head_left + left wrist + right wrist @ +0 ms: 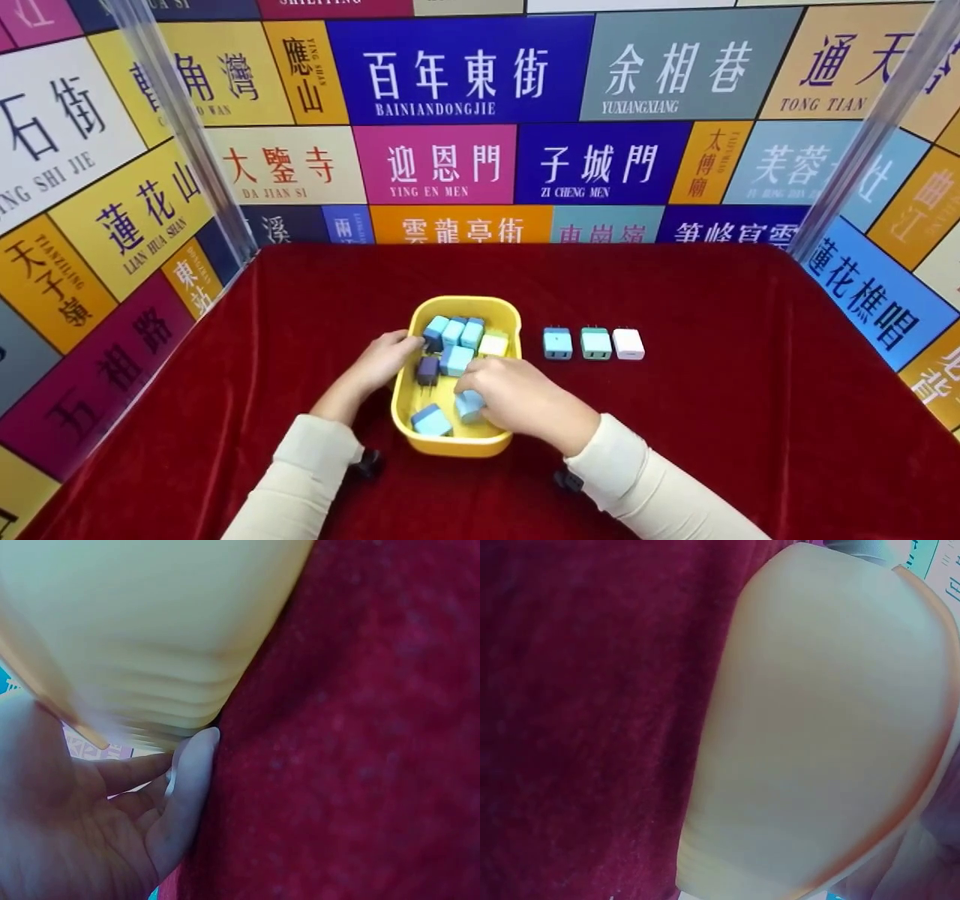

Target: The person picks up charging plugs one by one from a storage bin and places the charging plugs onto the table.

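Observation:
A yellow plastic basket (457, 448) on the red cloth contains several small plug chargers. Most are light blue with dark blue, such as a charger (432, 421) near its front; one is dark purple (427, 370) and another pale yellow (493, 344). My left hand (381, 361) grips the basket's left wall at the rim, with fingers against the outside in the left wrist view. Inside the basket, my right hand (517, 390) pinches a light-blue charger (470, 406), its thumb mostly hidden. The right wrist view shows mainly the outer wall, with part of that hand (930, 862) beyond the rim.
Right of the basket, three chargers stand in a row: a blue one (557, 343), a green-edged one (595, 343) and a white one (628, 344). Red velvet cloth (712, 435) covers the table. Clear posts (862, 142) rise at the back corners before printed walls.

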`<state>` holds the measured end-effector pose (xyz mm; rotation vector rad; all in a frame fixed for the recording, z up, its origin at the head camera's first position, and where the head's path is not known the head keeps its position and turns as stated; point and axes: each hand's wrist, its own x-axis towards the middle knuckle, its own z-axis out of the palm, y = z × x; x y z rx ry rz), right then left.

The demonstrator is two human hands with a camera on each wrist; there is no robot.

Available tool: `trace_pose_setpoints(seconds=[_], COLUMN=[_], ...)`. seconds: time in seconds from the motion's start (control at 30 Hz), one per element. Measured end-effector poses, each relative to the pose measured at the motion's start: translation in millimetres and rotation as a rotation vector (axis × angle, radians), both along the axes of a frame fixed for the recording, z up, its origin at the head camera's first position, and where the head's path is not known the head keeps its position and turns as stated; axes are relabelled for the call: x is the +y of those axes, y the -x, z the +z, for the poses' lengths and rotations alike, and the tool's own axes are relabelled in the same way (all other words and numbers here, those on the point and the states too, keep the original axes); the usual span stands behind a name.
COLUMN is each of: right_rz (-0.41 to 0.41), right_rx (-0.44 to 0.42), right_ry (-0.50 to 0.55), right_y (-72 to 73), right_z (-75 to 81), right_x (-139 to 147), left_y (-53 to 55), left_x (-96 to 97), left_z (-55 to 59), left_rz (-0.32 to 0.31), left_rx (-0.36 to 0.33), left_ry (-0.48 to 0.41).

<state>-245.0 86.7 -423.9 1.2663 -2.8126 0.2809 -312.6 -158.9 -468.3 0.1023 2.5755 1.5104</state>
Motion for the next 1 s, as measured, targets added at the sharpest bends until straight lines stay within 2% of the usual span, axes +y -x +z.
trace_pose_setpoints(seconds=[0.4,0.7,1.0], right_rz=[-0.020,0.042,0.071], right_rx=[-0.044,0.027,0.062], right_ry=[-0.026,-0.039,-0.001], right_y=[0.9,2.0,1.9], right_z=[0.0,2.7,18.0], right_x=[1,3,11], left_y=[0.1,-0.8,-1.0], left_x=[0.7,0.6,0.6], left_z=[0.2,-0.3,0.1], left_rz=[0.002,0.009,0.008], left_rx=[-0.001,-0.006,-0.019], left_ry=[-0.013,-0.014,-0.015])
